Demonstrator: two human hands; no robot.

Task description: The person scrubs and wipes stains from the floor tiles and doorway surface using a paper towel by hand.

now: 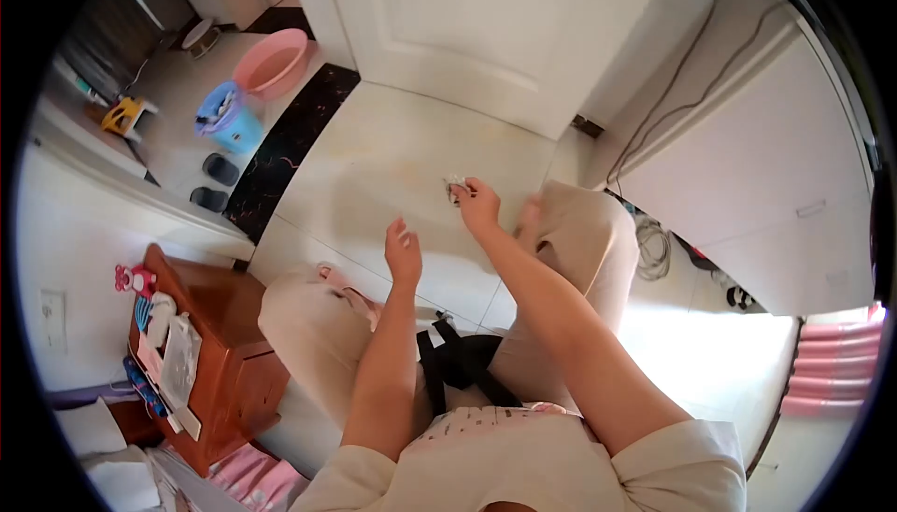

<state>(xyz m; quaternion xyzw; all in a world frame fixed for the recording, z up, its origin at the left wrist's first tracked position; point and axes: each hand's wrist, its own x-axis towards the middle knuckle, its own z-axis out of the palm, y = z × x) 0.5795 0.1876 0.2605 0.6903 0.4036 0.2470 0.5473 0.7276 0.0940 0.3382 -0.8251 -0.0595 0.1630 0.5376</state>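
Observation:
My right hand [476,204] is closed in front of me above the tiled floor, its fingers pinched on a small bunch of shiny metal items [456,187], perhaps keys, too small to make out clearly. To the left of it, my left hand [403,248] is raised over the floor near my left knee, with its fingers partly curled and slightly blurred. Nothing can be made out in that hand. Both forearms reach forward between my bent knees, and the two hands are apart.
A white door [448,26] stands ahead. At left are a pink basin [274,65], a blue bin [234,127], dark slippers [220,169] and a wooden cabinet [252,386] with things on top. A white cabinet [757,166] and hanging cables stand at right.

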